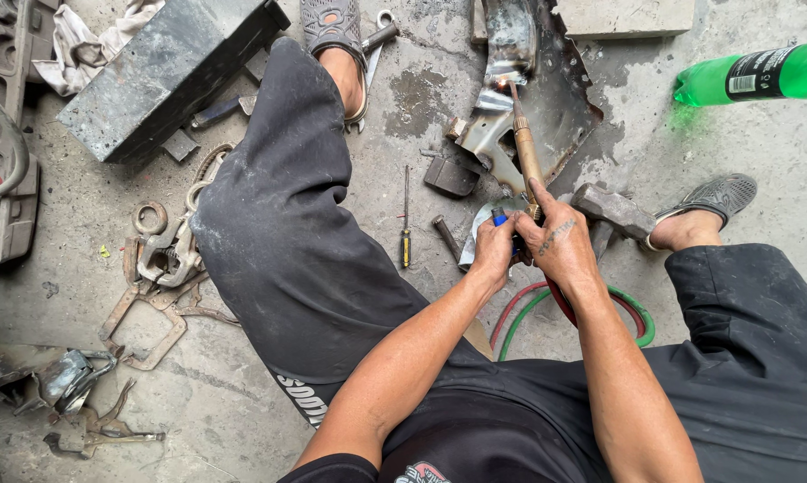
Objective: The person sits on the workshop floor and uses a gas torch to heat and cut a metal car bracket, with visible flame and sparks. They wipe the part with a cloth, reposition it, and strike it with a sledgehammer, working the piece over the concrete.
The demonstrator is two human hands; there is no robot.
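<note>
Both hands, left hand (494,243) and right hand (560,243), grip a brass torch (526,156) aimed at bent sheet metal (546,89).

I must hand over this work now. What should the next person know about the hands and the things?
Right hand: grips the brass torch, tip at the bent metal sheet.
Left hand: at the torch's blue valve knob.
Red and green hoses loop on the floor under the right forearm.
Hammer beside the right hand; screwdriver to the left.
No flame visible; the sheet shows scorch marks.
</note>
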